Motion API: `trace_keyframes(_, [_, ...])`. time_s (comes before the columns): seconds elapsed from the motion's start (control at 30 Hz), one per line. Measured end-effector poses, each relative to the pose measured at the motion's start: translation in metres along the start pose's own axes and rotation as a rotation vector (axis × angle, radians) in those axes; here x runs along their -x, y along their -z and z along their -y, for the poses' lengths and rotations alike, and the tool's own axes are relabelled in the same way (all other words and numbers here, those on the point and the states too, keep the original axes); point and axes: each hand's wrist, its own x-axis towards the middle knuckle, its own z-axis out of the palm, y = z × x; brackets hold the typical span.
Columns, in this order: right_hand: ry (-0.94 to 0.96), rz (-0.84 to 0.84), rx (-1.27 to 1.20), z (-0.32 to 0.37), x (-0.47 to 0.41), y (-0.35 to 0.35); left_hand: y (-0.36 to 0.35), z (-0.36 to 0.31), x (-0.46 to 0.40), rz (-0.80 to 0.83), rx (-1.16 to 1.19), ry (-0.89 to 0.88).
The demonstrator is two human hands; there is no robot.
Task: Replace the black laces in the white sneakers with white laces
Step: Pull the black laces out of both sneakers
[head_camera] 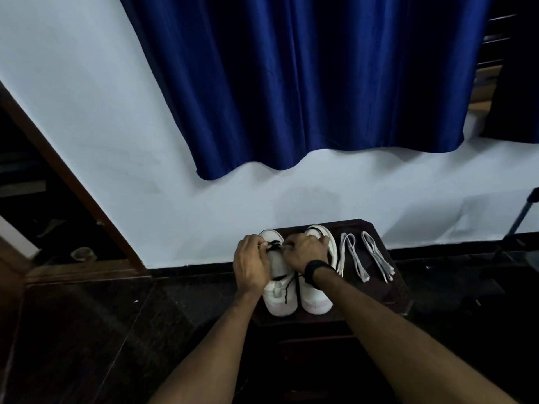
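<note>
Both forearms reach up from the bottom edge, the left arm angling toward one o'clock, the right arm toward eleven o'clock, so the hands nearly meet just below centre. The left hand [251, 262] shows its back to the camera, knuckles up, fingers curled in at its one o'clock corner in a pinch. The right hand [306, 250] sits just beside it at three o'clock, also back-up, fingers bent downward and thumb side turned toward the left hand. A black band [316, 269] wraps the right wrist.
</note>
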Motion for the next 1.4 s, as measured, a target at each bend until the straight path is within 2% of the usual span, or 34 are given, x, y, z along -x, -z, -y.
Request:
trace_keyframes(0.07, [0.006,-0.012,0.002,0.002,0.003,0.001,0.0,0.004,-0.008,0.169,-0.052,-0.057])
trace_keyframes(0.13, [0.012,-0.024,-0.007,0.001,0.007,0.003,0.004,0.006,-0.019,0.42,-0.194,-0.221])
trace_keyframes(0.17, [0.02,-0.036,0.003,-0.001,0.008,0.002,0.006,0.005,-0.026,0.494,-0.276,-0.273])
trace_keyframes(0.23, [0.03,-0.074,0.043,-0.003,0.01,-0.001,0.005,0.006,-0.034,0.518,-0.347,-0.276])
trace_keyframes(0.27, [0.026,-0.091,0.056,-0.003,0.011,-0.003,0.004,0.005,-0.035,0.519,-0.298,-0.207])
trace_keyframes(0.3, [0.013,-0.105,0.064,-0.002,0.011,-0.004,0.005,0.001,-0.036,0.516,-0.141,-0.061])
trace_keyframes(0.37, [-0.011,-0.123,0.06,-0.002,0.01,-0.006,0.014,-0.012,-0.038,0.474,0.458,0.424])
trace_keyframes(0.4, [-0.016,-0.132,0.055,-0.002,0.01,-0.007,0.017,-0.015,-0.039,0.403,0.706,0.624])
trace_keyframes(0.43, [-0.019,-0.139,0.051,-0.003,0.009,-0.008,0.021,-0.017,-0.04,0.341,0.818,0.744])
trace_keyframes(0.47, [-0.02,-0.144,0.052,-0.004,0.009,-0.009,0.026,-0.018,-0.042,0.318,0.817,0.788])
trace_keyframes(0.53, [-0.02,-0.153,0.065,-0.004,0.009,-0.011,0.033,-0.016,-0.047,0.384,0.643,0.73])
trace_keyframes(0.63, [-0.025,-0.175,0.069,-0.003,0.008,-0.013,0.034,-0.004,-0.057,0.69,0.161,0.45])
trace_keyframes(0.67, [-0.029,-0.18,0.071,-0.003,0.008,-0.013,0.034,-0.006,-0.058,0.774,0.085,0.359])
trace_keyframes(0.7, [-0.031,-0.184,0.074,-0.003,0.008,-0.013,0.031,-0.008,-0.058,0.802,0.128,0.317])
trace_keyframes(0.77, [-0.03,-0.196,0.071,-0.002,0.008,-0.013,0.034,-0.018,-0.059,0.702,0.44,0.384])
trace_keyframes(0.83, [-0.034,-0.206,0.059,-0.003,0.009,-0.012,0.04,-0.027,-0.064,0.504,0.809,0.542])
trace_keyframes(0.9, [-0.041,-0.206,0.06,-0.003,0.01,-0.011,0.045,-0.025,-0.069,0.363,1.016,0.702])
trace_keyframes(0.97, [-0.039,-0.201,0.074,-0.003,0.011,-0.011,0.049,-0.015,-0.071,0.321,0.948,0.843])
trace_keyframes(1.0, [-0.033,-0.201,0.085,-0.003,0.01,-0.012,0.053,-0.01,-0.07,0.343,0.756,0.857])
trace_keyframes(1.07, [-0.018,-0.201,0.105,-0.003,0.01,-0.012,0.053,0.004,-0.061,0.435,0.258,0.751])
trace_keyframes(1.1, [-0.013,-0.201,0.109,-0.003,0.009,-0.013,0.052,0.008,-0.058,0.444,0.146,0.688])
trace_keyframes(1.13, [-0.009,-0.199,0.112,-0.003,0.009,-0.014,0.052,0.008,-0.057,0.411,0.178,0.667])
trace_keyframes(1.23, [0.002,-0.199,0.123,-0.003,0.009,-0.016,0.059,-0.002,-0.065,0.075,0.827,0.867])
trace_keyframes(1.27, [0.004,-0.199,0.126,-0.003,0.009,-0.016,0.059,-0.003,-0.07,-0.032,0.948,0.928])
trace_keyframes(1.33, [0.007,-0.192,0.121,-0.004,0.009,-0.016,0.059,-0.004,-0.075,-0.078,0.888,0.998])
trace_keyframes(1.4, [0.014,-0.196,0.109,-0.004,0.008,-0.015,0.054,0.007,-0.071,-0.005,0.505,1.006])
